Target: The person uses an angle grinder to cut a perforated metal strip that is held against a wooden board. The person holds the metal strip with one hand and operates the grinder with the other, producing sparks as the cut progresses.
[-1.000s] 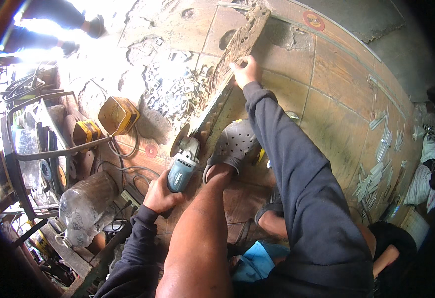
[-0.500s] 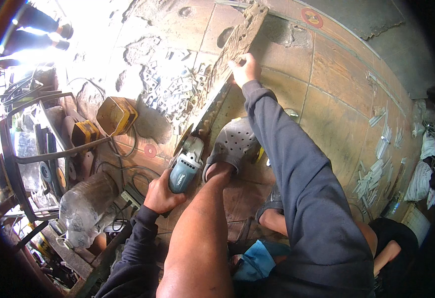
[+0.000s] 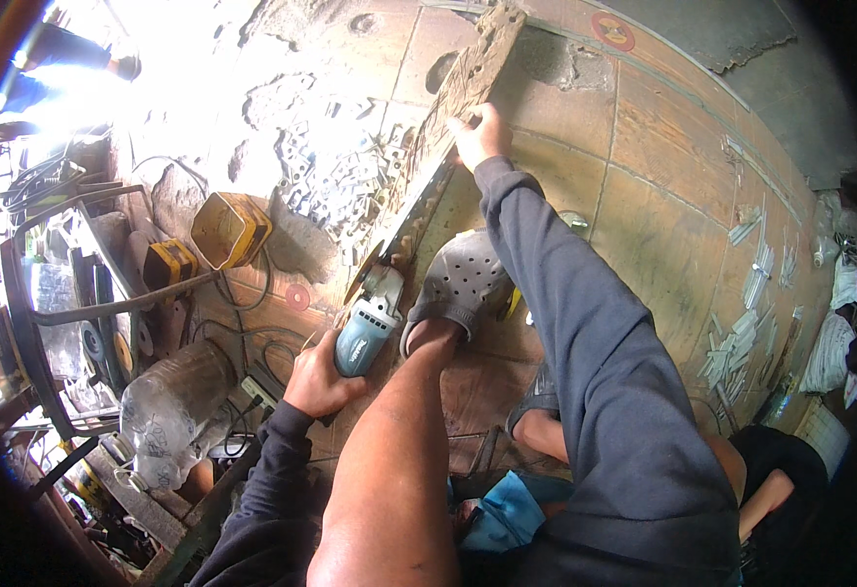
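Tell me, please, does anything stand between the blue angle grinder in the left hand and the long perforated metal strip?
Nothing visible does. The left hand holds the blue angle grinder with its disc at the long perforated metal strip, beside the grey clog.

Grinder [image 3: 370,323] left of clog [image 3: 463,284]

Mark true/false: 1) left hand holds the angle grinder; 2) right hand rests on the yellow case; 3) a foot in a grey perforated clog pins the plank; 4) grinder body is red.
1) True: the left hand grips the teal angle grinder.
2) False: the right hand holds the long plank; the yellow case lies apart on the tiled floor.
3) True: the grey perforated clog is on the plank's near end.
4) False: it is teal and grey.
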Demonstrator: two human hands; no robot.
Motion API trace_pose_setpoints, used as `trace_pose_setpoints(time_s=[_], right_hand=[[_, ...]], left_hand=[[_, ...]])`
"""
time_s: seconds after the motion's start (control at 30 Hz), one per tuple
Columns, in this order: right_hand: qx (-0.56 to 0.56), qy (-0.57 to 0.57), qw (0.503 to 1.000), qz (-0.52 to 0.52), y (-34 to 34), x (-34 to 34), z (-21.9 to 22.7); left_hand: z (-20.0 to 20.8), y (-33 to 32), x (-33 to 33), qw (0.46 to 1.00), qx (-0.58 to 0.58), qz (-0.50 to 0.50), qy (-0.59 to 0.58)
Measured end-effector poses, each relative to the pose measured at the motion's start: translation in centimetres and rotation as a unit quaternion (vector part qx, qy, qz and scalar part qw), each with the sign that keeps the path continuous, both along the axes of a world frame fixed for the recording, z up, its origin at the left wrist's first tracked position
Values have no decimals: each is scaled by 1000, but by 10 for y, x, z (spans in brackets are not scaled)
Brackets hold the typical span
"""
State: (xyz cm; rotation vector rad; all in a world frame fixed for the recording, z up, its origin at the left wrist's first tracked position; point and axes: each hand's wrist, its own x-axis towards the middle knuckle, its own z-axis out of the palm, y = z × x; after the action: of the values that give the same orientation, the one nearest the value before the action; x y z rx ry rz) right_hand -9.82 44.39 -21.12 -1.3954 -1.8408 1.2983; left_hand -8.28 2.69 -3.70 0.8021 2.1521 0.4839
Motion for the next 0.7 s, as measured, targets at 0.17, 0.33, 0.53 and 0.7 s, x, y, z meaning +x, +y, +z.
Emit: trace_pose_setpoints(time_s=[0.17,0.33,0.53,0.7], right_hand=[[2,6,1000,13,0,1,1],[-2,5,1000,8,-1,0,3],[-25,0,1000,8,-1,1,5],[-15,-12,1000,0,-3,0,8]], left_hand=[[-6,4,1,1000,20,-1,0],[-11,2,2,1000,16,13,-3],[-18,-1,0,1000,17,13,2],[-25,-2,-2,1000,9,10,-13]])
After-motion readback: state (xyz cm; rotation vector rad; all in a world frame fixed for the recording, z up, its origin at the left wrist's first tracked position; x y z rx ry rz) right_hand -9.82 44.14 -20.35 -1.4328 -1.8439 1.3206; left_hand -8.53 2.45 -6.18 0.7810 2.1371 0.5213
